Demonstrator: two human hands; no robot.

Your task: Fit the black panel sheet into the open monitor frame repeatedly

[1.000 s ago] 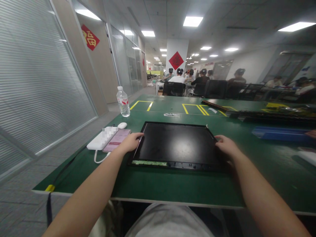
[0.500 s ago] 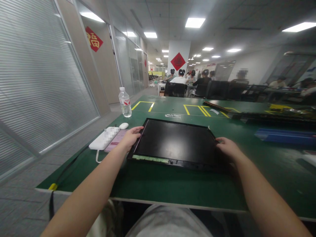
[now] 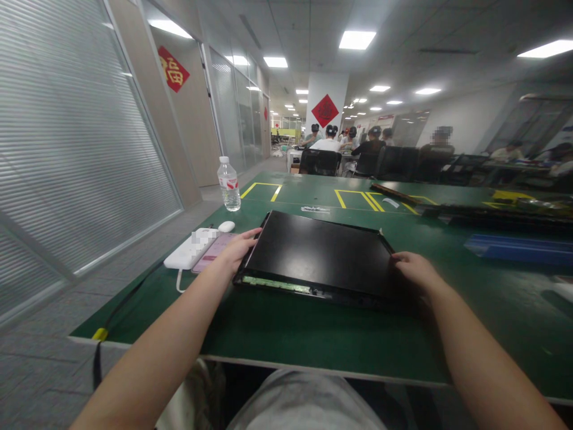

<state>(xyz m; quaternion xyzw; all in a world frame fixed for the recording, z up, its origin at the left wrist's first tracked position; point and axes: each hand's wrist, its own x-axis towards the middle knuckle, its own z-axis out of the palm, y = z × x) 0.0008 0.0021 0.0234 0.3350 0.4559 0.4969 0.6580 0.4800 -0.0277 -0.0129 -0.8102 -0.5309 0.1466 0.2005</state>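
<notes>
A flat black display panel (image 3: 320,254) lies over the green table in front of me, with a dark frame around it. Along its near edge runs a pale green circuit strip (image 3: 275,284). My left hand (image 3: 237,249) grips the left edge of the frame, fingertips on the rim. On the opposite side, my right hand (image 3: 414,270) is closed on the right edge, its thumb and index finger near the corner and its other fingers hidden. The glossy screen stands slightly proud of the frame at the left and near sides.
Left of the panel are a white power bank (image 3: 188,249) with a cable, a phone (image 3: 212,254), a white earbud case (image 3: 226,227) and a water bottle (image 3: 230,186). A blue tray (image 3: 519,249) and dark strips (image 3: 496,214) lie to the right. People sit farther back.
The screen has risen a little relative to its frame, and the left rim shows less of its inner line. Both hands keep nearly the same places; the view has shifted slightly.
</notes>
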